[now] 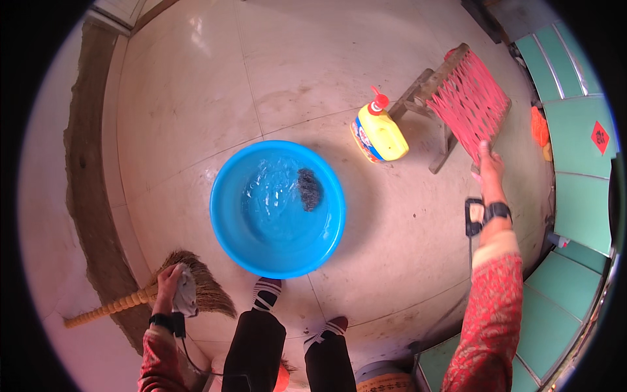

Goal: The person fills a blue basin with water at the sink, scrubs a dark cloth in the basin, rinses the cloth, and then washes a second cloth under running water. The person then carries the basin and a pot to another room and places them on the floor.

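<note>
My left hand (169, 283) grips a crumpled grey cloth (185, 296), in front of a straw broom (209, 289) that leans by the wall. At the right, my right hand (491, 164) holds the near corner of a wooden folding stool (472, 98) with a seat of woven red straps. Between my hands a blue plastic basin (279, 262) of water stands on the floor. A dark grey scouring pad (308, 190) lies in it, against the right side. Beside the stool's legs stands a yellow detergent jug (384, 134) with a red pump top.
Just below the basin are my feet in striped shoes (267, 291). Green tiled cabinets (578, 142) run along the right, with an orange bag (540, 126) at their base. A round container (384, 379) is partly visible at the bottom. Cables hang from both wrist straps.
</note>
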Motion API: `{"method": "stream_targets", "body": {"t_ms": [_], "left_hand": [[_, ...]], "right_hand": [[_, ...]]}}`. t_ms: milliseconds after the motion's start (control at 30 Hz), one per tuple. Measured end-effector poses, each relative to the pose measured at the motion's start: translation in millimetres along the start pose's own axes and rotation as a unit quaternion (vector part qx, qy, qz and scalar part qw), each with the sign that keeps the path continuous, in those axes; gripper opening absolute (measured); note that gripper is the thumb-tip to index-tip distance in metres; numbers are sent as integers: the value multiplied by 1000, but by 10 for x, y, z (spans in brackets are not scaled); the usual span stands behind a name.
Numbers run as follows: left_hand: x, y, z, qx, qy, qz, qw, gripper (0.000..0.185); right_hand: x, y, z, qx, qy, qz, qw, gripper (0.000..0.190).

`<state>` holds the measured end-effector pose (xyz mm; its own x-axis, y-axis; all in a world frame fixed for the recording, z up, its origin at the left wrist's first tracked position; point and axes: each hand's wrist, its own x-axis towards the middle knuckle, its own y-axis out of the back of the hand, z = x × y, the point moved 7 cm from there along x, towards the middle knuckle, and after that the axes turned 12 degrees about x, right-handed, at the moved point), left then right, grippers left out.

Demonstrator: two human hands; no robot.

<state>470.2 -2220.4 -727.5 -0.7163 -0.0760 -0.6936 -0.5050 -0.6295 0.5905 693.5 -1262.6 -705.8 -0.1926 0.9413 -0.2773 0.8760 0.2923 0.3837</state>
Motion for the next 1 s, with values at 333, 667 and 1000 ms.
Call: {"method": "stream_targets", "body": {"t_ms": [333, 667, 1000], "left_hand": [[-1165, -379, 927, -228, 71, -107, 965, 29], [-1795, -578, 2144, -150, -24, -181, 972, 30], [-3612, -1529, 3581, -105, -96, -299, 943, 40]], "right_hand": [[-687, 732, 572, 88, -91, 77, 989, 27], [-4070, 2043, 1859, -67, -123, 134, 981, 38], [-5698, 1571, -541, 169, -149, -157, 962, 77]]}}
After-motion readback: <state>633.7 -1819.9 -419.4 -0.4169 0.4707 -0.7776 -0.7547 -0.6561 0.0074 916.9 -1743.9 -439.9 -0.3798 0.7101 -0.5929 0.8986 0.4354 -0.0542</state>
